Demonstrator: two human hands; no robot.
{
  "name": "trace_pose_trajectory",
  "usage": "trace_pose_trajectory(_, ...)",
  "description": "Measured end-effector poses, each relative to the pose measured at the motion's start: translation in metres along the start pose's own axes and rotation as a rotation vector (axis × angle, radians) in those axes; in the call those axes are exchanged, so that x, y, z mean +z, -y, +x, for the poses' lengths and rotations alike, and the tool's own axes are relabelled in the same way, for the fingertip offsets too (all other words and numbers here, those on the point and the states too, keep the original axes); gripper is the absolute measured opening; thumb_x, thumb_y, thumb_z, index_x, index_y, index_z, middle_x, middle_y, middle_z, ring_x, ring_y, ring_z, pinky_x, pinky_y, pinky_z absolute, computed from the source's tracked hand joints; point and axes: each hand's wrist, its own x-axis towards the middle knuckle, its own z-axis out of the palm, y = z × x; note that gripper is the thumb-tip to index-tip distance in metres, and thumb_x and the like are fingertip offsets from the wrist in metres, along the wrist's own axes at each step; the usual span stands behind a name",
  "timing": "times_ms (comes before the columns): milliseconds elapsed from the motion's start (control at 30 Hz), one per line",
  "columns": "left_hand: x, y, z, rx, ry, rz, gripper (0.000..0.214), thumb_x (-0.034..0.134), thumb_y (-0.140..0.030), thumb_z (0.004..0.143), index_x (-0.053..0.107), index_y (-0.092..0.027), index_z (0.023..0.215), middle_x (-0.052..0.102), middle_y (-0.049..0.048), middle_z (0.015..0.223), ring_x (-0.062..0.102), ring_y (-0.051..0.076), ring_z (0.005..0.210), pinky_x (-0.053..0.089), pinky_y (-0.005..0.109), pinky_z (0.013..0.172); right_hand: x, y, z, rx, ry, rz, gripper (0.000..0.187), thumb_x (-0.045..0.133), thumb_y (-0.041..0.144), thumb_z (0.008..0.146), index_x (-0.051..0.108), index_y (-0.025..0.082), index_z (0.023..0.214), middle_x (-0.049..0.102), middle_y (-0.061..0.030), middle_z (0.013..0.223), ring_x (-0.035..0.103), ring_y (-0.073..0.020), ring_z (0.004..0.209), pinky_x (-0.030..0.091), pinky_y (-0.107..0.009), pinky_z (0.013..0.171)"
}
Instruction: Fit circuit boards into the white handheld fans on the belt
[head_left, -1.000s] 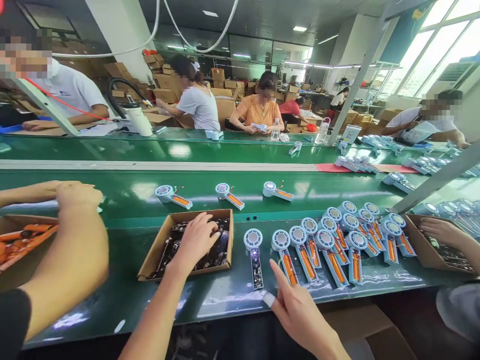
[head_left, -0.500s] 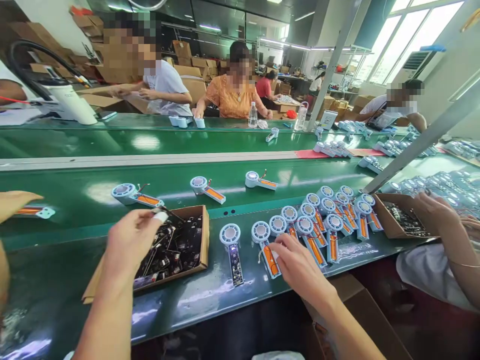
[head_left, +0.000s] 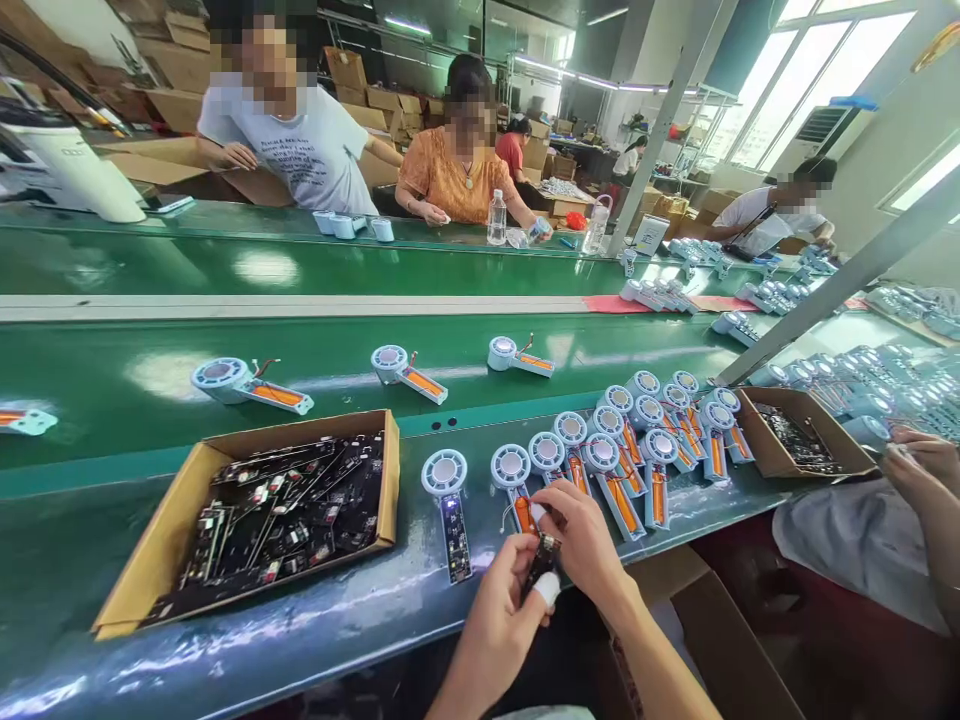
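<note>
My left hand (head_left: pixel 504 600) is closed on a narrow black circuit board (head_left: pixel 541 560), with a white-taped fingertip pressed to it. My right hand (head_left: pixel 581 540) pinches the same board's upper end, right beside a pale blue fan half-shell with an orange battery (head_left: pixel 517 492). Both hands meet at the near edge of the green bench (head_left: pixel 315 620). A cardboard box of black circuit boards (head_left: pixel 281 515) lies to the left. Another fan shell with a board fitted (head_left: pixel 448 505) lies between the box and my hands.
Several fan shells with orange batteries (head_left: pixel 637 440) cluster to the right. Three more shells (head_left: pixel 405 370) ride the green conveyor beyond. A second cardboard box (head_left: pixel 806 430) sits by a neighbour's hands (head_left: pixel 919 465) at right. Other people sit across the line.
My left hand left the cardboard box carrying a circuit board and came right to meet my right hand. The view shifted left-to-right, so the box now lies fully in sight.
</note>
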Motion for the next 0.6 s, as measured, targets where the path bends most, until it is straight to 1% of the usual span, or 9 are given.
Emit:
trace_pose_trajectory(67,0.000,0.000,0.010,-0.012,0.032,-0.007,0.031,0.070,-0.039,0.078,0.061,-0.017,0.099,0.065,0.0014,0.082,0.057,0.012,0.061,0.050,0.025,0.057,0.002,-0.002,0.000,0.021,-0.047,0.178,0.020,0.053,0.009,0.083,0.070,0.019,0.088,0.069,-0.0051,0.090,0.064,-0.0149,0.070,0.048,-0.023,0.059)
trace_pose_trajectory(100,-0.004,-0.002,0.015,-0.002,0.024,-0.003,0.031,0.070,-0.039,0.078,0.062,-0.016,0.097,0.064,0.0006,0.078,0.056,0.012,0.061,0.050,0.025,0.057,0.004,-0.002,-0.002,0.048,-0.060,0.256,0.018,0.054,0.010,0.084,0.069,0.019,0.086,0.069,-0.0046,0.087,0.064,-0.0145,0.067,0.049,-0.023,0.057)
trace_pose_trajectory(200,-0.020,-0.010,0.024,0.058,-0.089,0.046,0.033,0.067,-0.042,0.079,0.066,-0.015,0.098,0.062,-0.0006,0.070,0.058,0.014,0.061,0.050,0.026,0.058,0.010,-0.001,-0.011,0.078,-0.104,0.383,0.012,0.056,0.017,0.089,0.069,0.019,0.086,0.072,-0.0050,0.086,0.067,-0.0156,0.068,0.052,-0.023,0.057)
trace_pose_trajectory(267,-0.029,-0.011,0.024,0.088,-0.198,0.132,0.034,0.065,-0.043,0.080,0.068,-0.015,0.100,0.065,0.0007,0.072,0.062,0.017,0.064,0.053,0.028,0.061,0.016,0.001,-0.020,-0.012,-0.156,0.322,0.013,0.056,0.016,0.091,0.068,0.020,0.090,0.074,-0.0075,0.096,0.071,-0.0179,0.080,0.056,-0.024,0.064)
trace_pose_trajectory(333,-0.035,-0.009,0.022,0.095,-0.259,0.219,0.036,0.062,-0.044,0.081,0.069,-0.016,0.102,0.069,0.0028,0.077,0.066,0.020,0.071,0.055,0.031,0.067,0.021,0.003,-0.028,-0.195,-0.175,0.155,0.017,0.053,0.011,0.091,0.067,0.020,0.095,0.075,-0.0091,0.103,0.072,-0.0193,0.090,0.058,-0.026,0.072)
trace_pose_trajectory(400,-0.038,-0.006,0.019,0.096,-0.293,0.259,0.038,0.061,-0.047,0.080,0.069,-0.017,0.102,0.073,0.0051,0.082,0.070,0.024,0.078,0.057,0.034,0.072,0.026,0.005,-0.034,-0.398,-0.117,-0.030,0.022,0.049,0.007,0.092,0.065,0.020,0.102,0.075,-0.0094,0.103,0.073,-0.0191,0.089,0.058,-0.027,0.075)
trace_pose_trajectory(467,-0.042,-0.004,0.014,0.096,-0.365,0.257,0.042,0.062,-0.051,0.079,0.068,-0.017,0.102,0.075,0.0075,0.088,0.071,0.026,0.081,0.058,0.036,0.076,0.030,0.007,-0.036,-0.525,-0.017,-0.147,0.024,0.046,0.007,0.093,0.062,0.019,0.105,0.075,-0.0105,0.105,0.073,-0.0189,0.085,0.057,-0.028,0.072)
trace_pose_trajectory(533,-0.047,-0.004,0.008,0.095,-0.484,0.256,0.047,0.062,-0.056,0.077,0.065,-0.017,0.104,0.076,0.0092,0.092,0.072,0.026,0.079,0.059,0.038,0.076,0.033,0.008,-0.034,-0.517,0.047,-0.165,0.023,0.045,0.008,0.093,0.062,0.019,0.105,0.075,-0.0106,0.104,0.073,-0.0189,0.084,0.057,-0.027,0.070)
trace_pose_trajectory(600,-0.052,-0.004,-0.001,0.092,-0.560,0.281,0.048,0.062,-0.058,0.077,0.062,-0.018,0.105,0.075,0.0092,0.091,0.072,0.025,0.076,0.059,0.037,0.073,0.035,0.009,-0.030,-0.400,0.065,-0.125,0.022,0.047,0.008,0.092,0.063,0.019,0.102,0.075,-0.0081,0.095,0.072,-0.0185,0.080,0.056,-0.026,0.068)
